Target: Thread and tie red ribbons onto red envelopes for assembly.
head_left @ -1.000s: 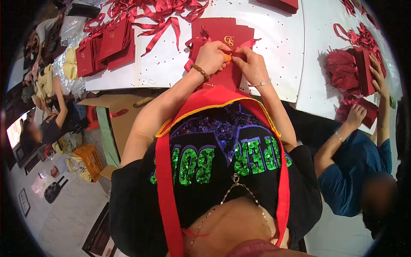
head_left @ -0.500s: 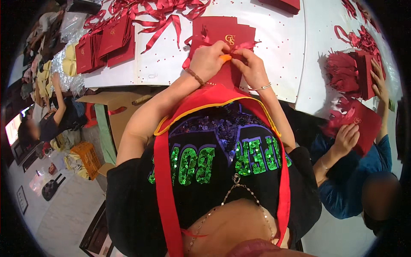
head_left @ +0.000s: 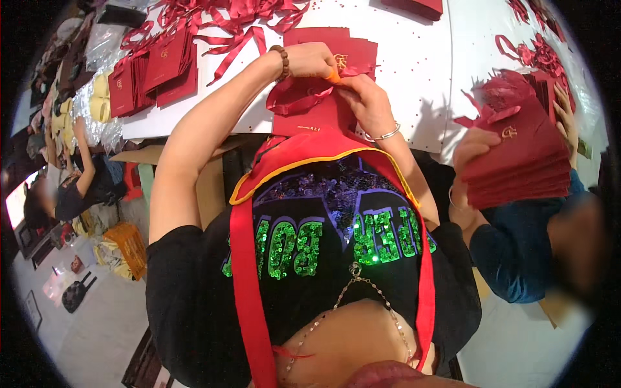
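Observation:
Red paper bags or folders point(head_left: 309, 124) with gold marks lie in a small pile on the white table before me. A shiny red ribbon point(head_left: 301, 103) loops across the top one. My left hand point(head_left: 310, 60), an orange cover on one fingertip, is closed over the ribbon near the gold mark, its wrist bent and a beaded bracelet around it. Just right of it, my right hand point(head_left: 370, 105), with a silver bangle, pinches the ribbon so that the fingertips of both hands meet. The knot or crossing between them is hidden by the fingers.
Stacked red bags point(head_left: 162, 68) and a heap of loose ribbons point(head_left: 233, 19) are at the far left. On my right, a co-worker's hand point(head_left: 471, 152) holds a thick red stack point(head_left: 517, 149). Below the table's left edge stands a cardboard box point(head_left: 210, 187).
My left hand has moved up and left, its forearm swinging outward, and a ribbon loop now shows below it. The right hand shifted slightly. The co-worker's red stack has come up and nearer.

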Tool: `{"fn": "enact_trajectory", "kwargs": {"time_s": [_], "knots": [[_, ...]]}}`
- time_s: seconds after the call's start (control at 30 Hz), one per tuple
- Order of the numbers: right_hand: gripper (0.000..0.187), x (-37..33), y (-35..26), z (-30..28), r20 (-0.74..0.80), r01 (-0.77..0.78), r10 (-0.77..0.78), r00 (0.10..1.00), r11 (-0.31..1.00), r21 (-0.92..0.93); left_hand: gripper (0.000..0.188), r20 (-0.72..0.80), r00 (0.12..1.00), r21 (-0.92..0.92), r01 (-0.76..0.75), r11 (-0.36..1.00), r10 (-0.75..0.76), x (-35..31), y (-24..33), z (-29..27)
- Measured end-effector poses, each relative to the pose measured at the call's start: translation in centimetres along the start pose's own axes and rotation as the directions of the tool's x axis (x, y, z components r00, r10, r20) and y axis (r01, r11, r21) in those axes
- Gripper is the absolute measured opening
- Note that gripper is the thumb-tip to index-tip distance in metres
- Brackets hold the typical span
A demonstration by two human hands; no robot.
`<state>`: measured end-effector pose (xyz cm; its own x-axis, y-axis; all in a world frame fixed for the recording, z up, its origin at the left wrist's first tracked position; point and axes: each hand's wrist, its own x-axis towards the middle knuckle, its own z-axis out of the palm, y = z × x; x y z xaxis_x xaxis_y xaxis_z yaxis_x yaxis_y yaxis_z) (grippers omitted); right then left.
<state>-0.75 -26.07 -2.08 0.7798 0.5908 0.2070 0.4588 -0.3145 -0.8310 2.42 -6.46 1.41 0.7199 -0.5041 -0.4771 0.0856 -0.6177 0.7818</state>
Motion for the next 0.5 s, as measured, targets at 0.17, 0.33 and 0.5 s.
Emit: {"fn": "enact_trajectory", "kwargs": {"time_s": [0.17, 0.33, 0.5], "knots": [[0.02, -0.2, 0.3, 0.1, -0.059, -0.041, 0.041, 0.997, 0.999, 0.011, 0.024, -0.229, 0.973, 0.012, 0.019, 1.0, -0.016, 0.8, -1.0, 1.9], [0.018, -0.5, 0.5, -0.4, -0.045, -0.069, 0.07, 0.997, 0.997, 0.029, 0.023, -0.497, 0.868, -0.216, -0.108, 0.97, -0.014, 1.7, -1.6, 0.7], [0.018, -0.8, 0.7, -0.2, -0.054, -0.099, 0.1, 0.994, 0.995, 0.027, 0.023, -0.521, 0.843, -0.395, -0.102, 0.913, -0.131, -0.9, -2.3, -3.3]]}}
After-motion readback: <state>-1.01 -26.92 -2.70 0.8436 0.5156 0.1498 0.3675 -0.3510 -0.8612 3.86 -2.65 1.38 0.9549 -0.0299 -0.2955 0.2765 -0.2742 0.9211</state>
